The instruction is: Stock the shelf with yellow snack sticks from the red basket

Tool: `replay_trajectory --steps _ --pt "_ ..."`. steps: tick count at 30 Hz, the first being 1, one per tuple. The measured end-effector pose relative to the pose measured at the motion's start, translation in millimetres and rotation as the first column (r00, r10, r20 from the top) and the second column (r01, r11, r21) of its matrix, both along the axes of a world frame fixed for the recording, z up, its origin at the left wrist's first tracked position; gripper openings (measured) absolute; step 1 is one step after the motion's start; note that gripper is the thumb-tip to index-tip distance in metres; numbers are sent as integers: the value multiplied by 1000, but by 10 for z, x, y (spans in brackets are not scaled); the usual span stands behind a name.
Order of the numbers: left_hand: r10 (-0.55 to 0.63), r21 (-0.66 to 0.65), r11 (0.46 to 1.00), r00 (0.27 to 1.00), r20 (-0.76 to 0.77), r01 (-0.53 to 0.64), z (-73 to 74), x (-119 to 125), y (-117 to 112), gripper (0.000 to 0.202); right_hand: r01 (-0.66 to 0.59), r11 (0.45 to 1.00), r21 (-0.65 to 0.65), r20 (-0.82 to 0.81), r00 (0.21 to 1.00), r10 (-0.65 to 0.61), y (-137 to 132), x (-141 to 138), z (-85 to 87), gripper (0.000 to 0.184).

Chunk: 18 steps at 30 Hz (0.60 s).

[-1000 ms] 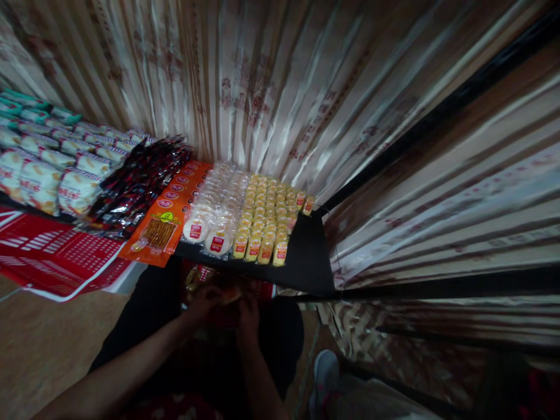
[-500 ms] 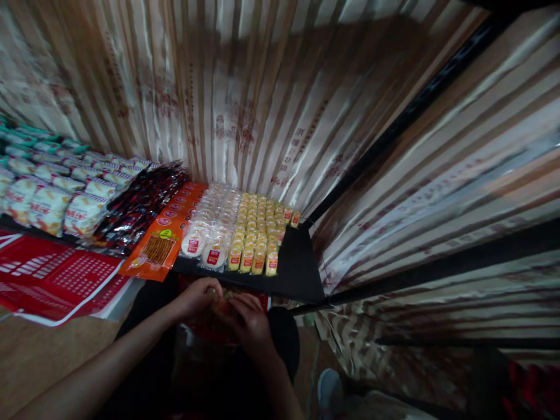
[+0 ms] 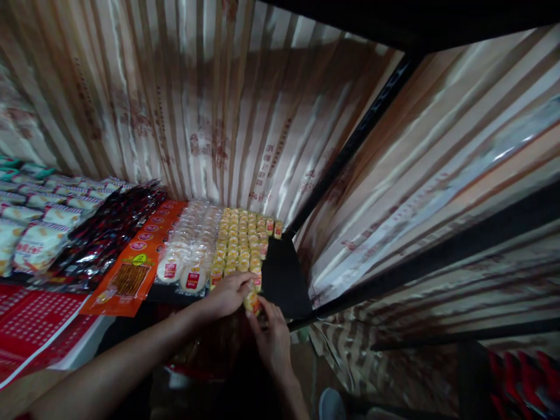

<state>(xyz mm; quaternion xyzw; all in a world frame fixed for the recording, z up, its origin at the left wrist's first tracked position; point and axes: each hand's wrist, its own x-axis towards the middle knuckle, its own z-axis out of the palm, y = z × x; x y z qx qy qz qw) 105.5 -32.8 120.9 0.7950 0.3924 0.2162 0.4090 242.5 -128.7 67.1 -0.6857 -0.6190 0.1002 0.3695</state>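
A small yellow snack packet (image 3: 251, 302) is pinched between both my hands, just off the front edge of the black shelf (image 3: 283, 274). My left hand (image 3: 230, 293) grips its upper end. Fingers of my right hand (image 3: 272, 332) close on its lower side. Right behind them stand rows of matching yellow snack packets (image 3: 238, 236) with red labels, partly covered by my left hand. To their left lie clear-wrapped round white crackers (image 3: 192, 279) in rows.
An orange snack bag (image 3: 131, 277), dark shiny packets (image 3: 105, 233) and white snack bags (image 3: 41, 242) fill the shelf's left part. A red basket (image 3: 39, 326) stands at lower left. Black posts (image 3: 356, 140) and striped curtain (image 3: 210, 105) enclose the shelf.
Both hands have risen from below the shelf edge toward the yellow rows, bringing a yellow packet into clear sight. The view has shifted, so the shelf goods appear farther left and lower.
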Motion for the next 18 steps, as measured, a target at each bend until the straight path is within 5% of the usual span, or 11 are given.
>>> replay_trajectory --steps 7,11,18 --pt "38 236 972 996 -78 -19 12 577 -142 44 300 953 -41 -174 937 -303 488 484 -235 49" --pt "-31 176 983 990 -138 55 -93 813 -187 46 297 953 -63 -198 932 -304 762 635 -352 48" --pt "9 0 1000 988 -152 -10 -286 1014 -35 57 289 949 -122 -333 889 -314 1148 712 -481 47"
